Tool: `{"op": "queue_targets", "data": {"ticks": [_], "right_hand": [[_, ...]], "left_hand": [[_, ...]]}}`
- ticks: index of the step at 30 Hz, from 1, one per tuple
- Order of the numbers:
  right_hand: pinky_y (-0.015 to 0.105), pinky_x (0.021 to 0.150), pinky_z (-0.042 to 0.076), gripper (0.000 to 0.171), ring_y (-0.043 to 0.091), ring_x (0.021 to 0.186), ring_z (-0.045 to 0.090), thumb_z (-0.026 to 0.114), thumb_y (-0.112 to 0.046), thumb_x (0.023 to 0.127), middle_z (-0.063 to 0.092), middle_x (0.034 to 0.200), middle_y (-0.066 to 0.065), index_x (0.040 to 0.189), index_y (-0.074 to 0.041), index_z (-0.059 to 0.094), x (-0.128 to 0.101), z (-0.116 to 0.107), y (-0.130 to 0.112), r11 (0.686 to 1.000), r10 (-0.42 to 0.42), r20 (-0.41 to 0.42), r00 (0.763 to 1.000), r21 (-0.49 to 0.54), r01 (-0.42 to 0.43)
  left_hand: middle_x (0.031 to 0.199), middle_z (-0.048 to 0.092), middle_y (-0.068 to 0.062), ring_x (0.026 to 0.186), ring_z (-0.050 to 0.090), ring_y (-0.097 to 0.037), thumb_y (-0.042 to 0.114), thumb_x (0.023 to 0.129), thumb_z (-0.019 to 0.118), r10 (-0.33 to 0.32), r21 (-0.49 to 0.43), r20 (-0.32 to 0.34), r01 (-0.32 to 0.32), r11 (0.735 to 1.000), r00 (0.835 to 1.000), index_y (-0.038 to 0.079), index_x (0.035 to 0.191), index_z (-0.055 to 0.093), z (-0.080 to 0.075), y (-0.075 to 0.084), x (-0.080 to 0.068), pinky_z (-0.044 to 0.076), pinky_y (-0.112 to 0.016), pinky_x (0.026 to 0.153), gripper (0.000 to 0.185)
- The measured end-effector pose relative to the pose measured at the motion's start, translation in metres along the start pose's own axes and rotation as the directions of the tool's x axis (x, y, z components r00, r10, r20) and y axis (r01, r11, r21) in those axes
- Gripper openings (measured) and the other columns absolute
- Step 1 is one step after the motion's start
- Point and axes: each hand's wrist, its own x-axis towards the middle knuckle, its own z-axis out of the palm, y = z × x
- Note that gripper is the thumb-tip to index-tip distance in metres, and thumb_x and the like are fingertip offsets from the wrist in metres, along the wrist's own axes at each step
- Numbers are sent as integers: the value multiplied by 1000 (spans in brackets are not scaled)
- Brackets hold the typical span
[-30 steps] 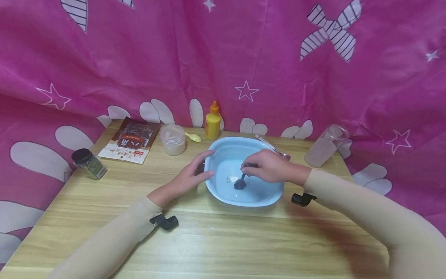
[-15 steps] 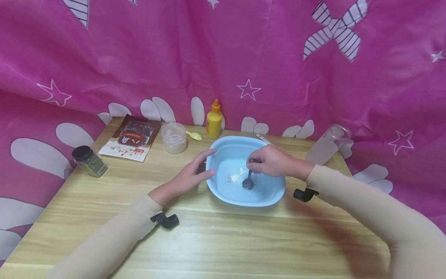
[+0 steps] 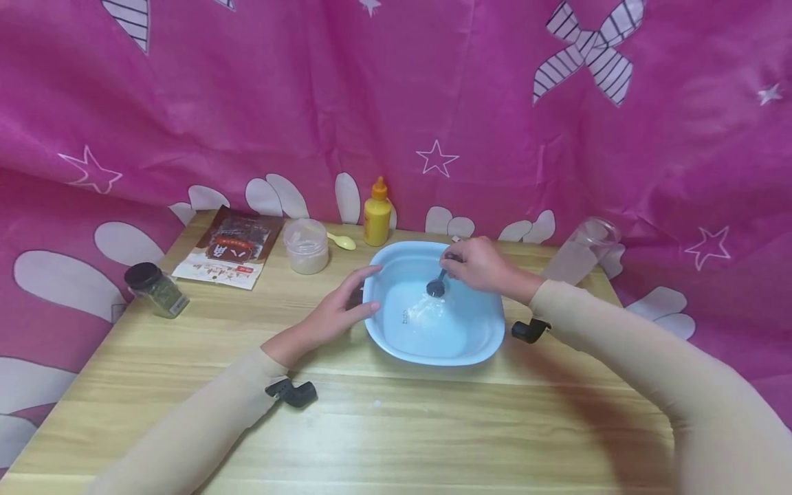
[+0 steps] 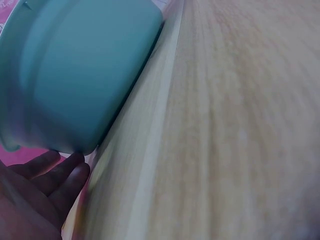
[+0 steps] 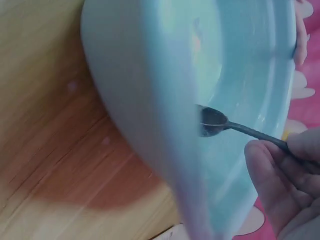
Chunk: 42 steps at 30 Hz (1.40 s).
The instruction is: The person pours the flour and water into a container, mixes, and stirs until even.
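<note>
A light blue basin (image 3: 489,344) stands mid-table with a little pale liquid in it. My left hand (image 3: 343,311) rests against its left rim, thumb on the lip and fingers straight along the outer wall; the left wrist view shows those fingers (image 4: 60,175) beside the basin (image 4: 85,75). My right hand (image 3: 479,265) pinches the handle of a dark spoon (image 3: 436,285), whose bowl dips into the liquid at the basin's far side. In the right wrist view the spoon (image 5: 212,122) hangs inside the basin (image 5: 150,100), and my fingers (image 5: 280,180) curl round its handle.
Along the back of the wooden table (image 3: 396,426) stand a yellow squeeze bottle (image 3: 378,214), a clear tub of powder (image 3: 306,246), a small yellow spoon (image 3: 342,240) and a brown packet (image 3: 225,249). A black-lidded spice jar (image 3: 155,290) sits far left, a clear cup (image 3: 581,251) far right.
My right hand has carried the spoon from the front middle of the basin round to its far side. The left hand has stayed on the rim.
</note>
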Motion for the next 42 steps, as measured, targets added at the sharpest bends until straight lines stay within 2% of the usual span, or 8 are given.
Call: {"op": "queue_targets", "data": {"ticks": [3, 8, 12, 18, 22, 31, 37, 42], "right_hand": [[29, 59, 49, 18, 13, 64, 60, 74, -16, 108, 74, 78, -2, 115, -3, 84, -3, 1, -1, 1000, 4, 9, 1000, 18, -5], [34, 74, 61, 16, 10, 82, 70, 77, -19, 107, 80, 93, -7, 116, -9, 86, -11, 8, -15, 995, -92, 90, 992, 51, 88], [32, 74, 61, 14, 9, 80, 68, 78, -19, 106, 81, 94, -9, 114, -11, 87, -19, 7, -19, 991, -135, 112, 985, 26, 133], [30, 64, 54, 9, 8, 70, 61, 78, -16, 106, 76, 84, -9, 107, -14, 86, -27, 3, -20, 993, -116, 124, 985, 12, 115], [31, 65, 55, 11, 8, 72, 63, 77, -21, 107, 75, 82, -13, 107, -15, 86, -24, 5, -23, 989, -148, 153, 977, 53, 141], [29, 62, 49, 13, 12, 66, 59, 73, -14, 108, 71, 76, -6, 108, -8, 85, -6, 6, -9, 999, -7, 7, 1000, 39, 7], [34, 74, 61, 16, 10, 83, 71, 76, -23, 108, 81, 91, -3, 115, -12, 86, -14, 8, -19, 995, -44, 117, 992, 92, 33], [34, 70, 58, 12, 11, 76, 66, 77, -21, 107, 79, 86, -4, 110, -16, 87, -22, 5, -22, 996, -84, 136, 987, 52, 78]], "left_hand": [[171, 43, -24, 146, 57, -49, 13, 110, 70, 1, -2, 3, -1, 1000, 1000, 16, 172, 37, 0, 0, 0, 52, -60, 118, 71], [171, 44, -24, 146, 57, -48, 13, 109, 70, -6, 0, 0, 6, 1000, 1000, 16, 172, 38, 0, 0, 0, 51, -59, 119, 71], [168, 46, -25, 145, 58, -49, 12, 109, 70, -1, -3, 1, 1, 1000, 1000, 15, 172, 38, 0, 1, 1, 52, -59, 118, 71], [167, 47, -27, 144, 59, -49, 12, 110, 70, 2, 3, 8, -2, 1000, 1000, 14, 171, 37, 0, 1, 1, 53, -59, 117, 70], [166, 48, -27, 142, 60, -50, 11, 109, 70, 3, 3, 5, -3, 1000, 1000, 14, 171, 38, 0, 1, 1, 54, -59, 116, 70], [167, 46, -27, 143, 60, -50, 11, 109, 70, 13, -7, 1, -13, 1000, 1000, 14, 171, 38, 0, 0, 1, 53, -60, 117, 70], [167, 46, -27, 143, 59, -50, 10, 109, 70, 17, -7, 2, -17, 1000, 1000, 14, 171, 38, 0, 0, 1, 53, -60, 117, 70], [168, 46, -26, 143, 59, -49, 12, 109, 70, 10, 6, 1, -10, 1000, 1000, 15, 171, 38, -1, 0, 1, 52, -60, 118, 70]]}}
